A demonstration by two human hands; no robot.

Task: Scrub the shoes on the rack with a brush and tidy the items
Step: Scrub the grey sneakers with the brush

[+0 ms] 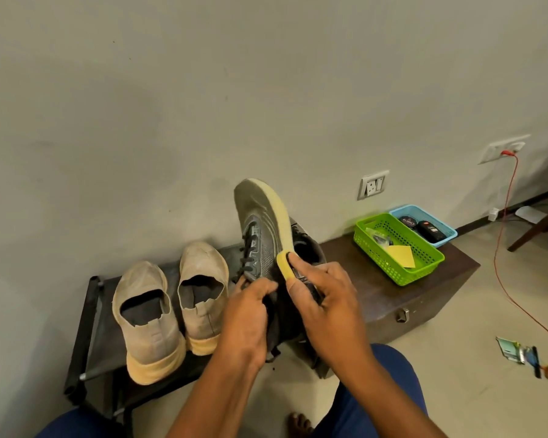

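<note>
A grey lace-up shoe (260,222) with a yellowed sole is tilted toe-up over the black rack (91,314). My left hand (247,317) grips its collar by the laces. My right hand (323,301) holds a small dark brush (309,287), mostly hidden under the fingers, against the shoe's heel side, with the thumb on the sole edge. Its grey partner (309,248) stands on the rack behind it. A beige slip-on pair (149,317) (203,289) stands on the rack's left half, heels toward me.
A dark wooden chest (424,298) sits to the right of the rack and carries a green basket (424,267) and a blue basket (446,230) with polish tins. A red cable (500,248) runs across the floor. Small tools (519,355) lie at right. My knees frame the bottom.
</note>
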